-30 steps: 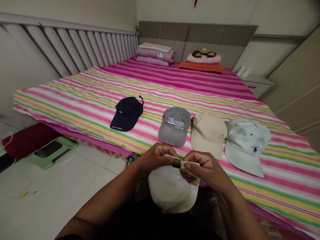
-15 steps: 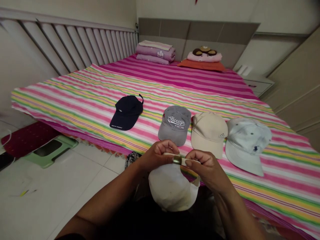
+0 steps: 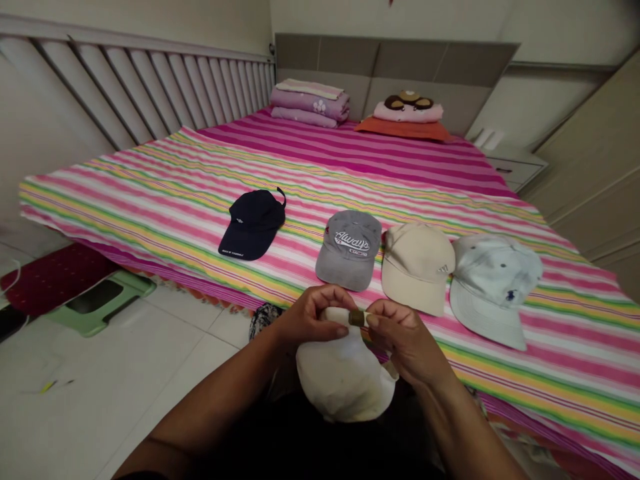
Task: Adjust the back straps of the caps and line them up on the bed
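A white baseball cap [image 3: 345, 380] hangs below my hands, its crown toward me and its back strap uppermost. On that strap sits a brass-coloured buckle [image 3: 357, 318]. My left hand [image 3: 320, 313] pinches the strap just left of the buckle, thumb laid along it. The strap's end on the buckle's other side is pinched between the thumb and fingers of my right hand [image 3: 400, 333]. Beyond my hands, on the bed, lie a grey cap [image 3: 350, 250] with white lettering, a beige cap [image 3: 419, 267], a pale blue cap [image 3: 495, 287] and, farther left, a navy cap [image 3: 254, 223].
The bed [image 3: 165, 173] carries a striped cover. Folded purple bedding [image 3: 310, 107] and an orange pillow [image 3: 403, 128] lie by the headboard [image 3: 425, 63]. A green stool [image 3: 103, 307] stands on the tiled floor at left. White railing [image 3: 150, 87] runs along the bed's left side.
My right hand has shifted left, closer to the buckle and my left hand. The buckle has turned slightly. Both hands keep hold of the strap, and the caps on the bed stay put.
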